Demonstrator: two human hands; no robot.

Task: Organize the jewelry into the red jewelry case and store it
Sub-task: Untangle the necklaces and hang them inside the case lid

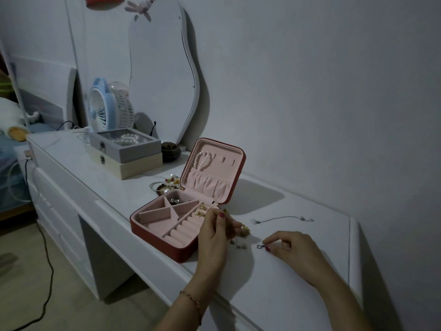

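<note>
1. Right hand (290, 247) low on the desk (298, 295), pinching a small dark earring (260, 246).
2. Left hand (218, 231) at the red case's (167, 242) near corner, fingers curled round gold pieces (245, 230).
3. Case open; pearl strand (202, 160) hung in lid, ring rolls mostly bare.
4. Sorting step, probably midway.
5. Next: lift earring, carry left into a compartment; chain (281, 219) waiting beyond.

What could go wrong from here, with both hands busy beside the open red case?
The right hand pinches a tiny dark piece low over the white desk; it may slip and be hard to find in this dim light. The thin chain lying behind the hands could be swept aside. The red jewelry case sits near the desk's front edge.
</note>
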